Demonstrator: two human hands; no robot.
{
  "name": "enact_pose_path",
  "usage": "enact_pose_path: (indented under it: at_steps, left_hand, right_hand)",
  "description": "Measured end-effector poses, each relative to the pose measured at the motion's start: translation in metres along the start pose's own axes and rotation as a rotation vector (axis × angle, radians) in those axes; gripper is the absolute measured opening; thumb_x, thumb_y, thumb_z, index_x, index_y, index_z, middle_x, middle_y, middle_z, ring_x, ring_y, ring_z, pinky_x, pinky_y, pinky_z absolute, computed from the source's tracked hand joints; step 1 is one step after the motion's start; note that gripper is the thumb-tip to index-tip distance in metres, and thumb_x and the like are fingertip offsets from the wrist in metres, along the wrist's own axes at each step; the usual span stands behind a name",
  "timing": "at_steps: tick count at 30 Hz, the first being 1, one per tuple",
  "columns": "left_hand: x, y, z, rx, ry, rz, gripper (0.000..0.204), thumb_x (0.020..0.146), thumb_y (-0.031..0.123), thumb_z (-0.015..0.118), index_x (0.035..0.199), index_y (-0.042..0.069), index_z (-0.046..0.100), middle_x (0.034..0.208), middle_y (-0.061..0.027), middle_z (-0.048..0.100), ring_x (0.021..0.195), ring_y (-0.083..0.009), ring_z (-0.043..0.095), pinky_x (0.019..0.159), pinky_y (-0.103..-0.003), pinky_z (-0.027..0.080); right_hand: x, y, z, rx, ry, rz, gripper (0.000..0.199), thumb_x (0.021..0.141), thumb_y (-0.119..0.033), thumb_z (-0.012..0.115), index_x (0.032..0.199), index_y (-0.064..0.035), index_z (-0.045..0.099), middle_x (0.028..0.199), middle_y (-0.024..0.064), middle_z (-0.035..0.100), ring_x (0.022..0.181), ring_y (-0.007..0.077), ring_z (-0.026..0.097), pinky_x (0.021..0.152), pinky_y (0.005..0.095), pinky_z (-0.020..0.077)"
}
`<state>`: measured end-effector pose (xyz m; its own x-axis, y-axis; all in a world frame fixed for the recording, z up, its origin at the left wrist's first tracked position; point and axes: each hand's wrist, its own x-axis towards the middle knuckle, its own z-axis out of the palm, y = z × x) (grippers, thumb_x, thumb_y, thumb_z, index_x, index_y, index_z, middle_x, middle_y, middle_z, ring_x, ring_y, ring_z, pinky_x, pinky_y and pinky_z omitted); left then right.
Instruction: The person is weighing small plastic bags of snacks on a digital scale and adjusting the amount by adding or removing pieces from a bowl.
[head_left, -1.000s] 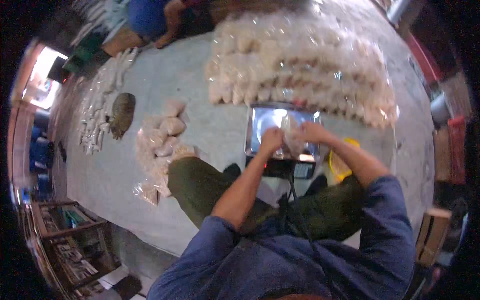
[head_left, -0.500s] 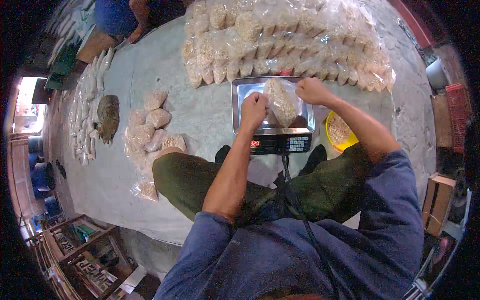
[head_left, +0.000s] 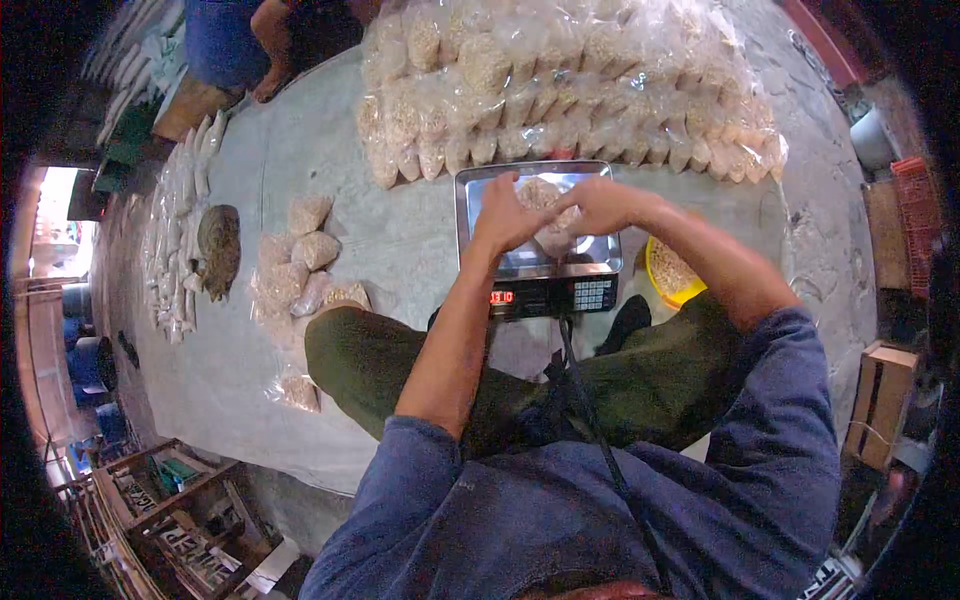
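A clear plastic bag (head_left: 541, 192) of pale, grainy pieces is over the steel pan of a digital scale (head_left: 490, 258) between my knees. My left hand (head_left: 506, 214) grips the bag's left side, with its thumb across the bag. From the right, my right hand (head_left: 600, 207) pinches the bag, its fingertips close to my left thumb. The hands partly hide the bag, and whether it touches the pan I cannot tell. Red digits glow on the scale's front beside a keypad. To the right, a yellow bowl (head_left: 689, 291) holds loose pale pieces, partly behind my right forearm.
Rows of filled clear bags (head_left: 480, 110) lie beyond the scale. Several more bags (head_left: 314, 250) are piled by my left knee. Farther left are a tabby cat (head_left: 218, 245) and long filled bags (head_left: 170, 235). Another person's leg (head_left: 270, 50) shows at the upper left. A black strap hangs before me.
My hands have come closer together around the bag, which was stretched by its upper corners before. The bag now looks more bunched up, and the scale's reading has changed.
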<state>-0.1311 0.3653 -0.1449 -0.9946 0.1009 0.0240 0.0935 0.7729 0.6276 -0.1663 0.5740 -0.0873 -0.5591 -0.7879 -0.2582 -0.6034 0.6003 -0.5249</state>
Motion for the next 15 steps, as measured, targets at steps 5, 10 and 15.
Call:
enact_pose_path:
  at_steps: [5, 10, 15]
  left_hand:
    - [0.008, 0.039, -0.004, 0.193, -0.032, -0.109, 0.064, 0.076, 0.041, 0.071, 0.118, -0.001, 0.05, 0.122, -0.0275, 0.054, 0.11, -0.0438, 0.057, 0.09, -0.05, 0.05]
    - [0.034, 0.034, -0.018, 0.307, -0.067, 0.009, 0.025, 0.083, 0.02, 0.057, 0.091, -0.001, 0.069, 0.088, -0.0242, 0.068, 0.082, -0.0414, 0.068, 0.074, -0.052, 0.054]
    - [0.049, 0.038, -0.039, 0.272, 0.111, 0.142, 0.02, 0.08, 0.019, 0.059, 0.084, 0.001, 0.066, 0.092, -0.0241, 0.066, 0.088, -0.0413, 0.065, 0.076, -0.051, 0.052]
  right_hand:
    - [-0.011, -0.018, -0.014, 0.051, 0.086, 0.029, 0.035, 0.077, -0.036, 0.065, 0.101, -0.0108, 0.068, 0.095, 0.0207, 0.069, 0.087, 0.0419, 0.066, 0.08, 0.0487, 0.0521]
    - [-0.013, -0.021, -0.006, -0.178, -0.092, 0.096, 0.033, 0.079, -0.03, 0.064, 0.106, -0.012, 0.068, 0.09, 0.0206, 0.069, 0.083, 0.0408, 0.066, 0.076, 0.0484, 0.0528]
    - [-0.018, -0.041, -0.021, -0.337, -0.298, 0.238, 0.026, 0.079, -0.026, 0.062, 0.099, -0.0116, 0.071, 0.093, 0.0208, 0.069, 0.085, 0.0397, 0.067, 0.076, 0.0492, 0.0533]
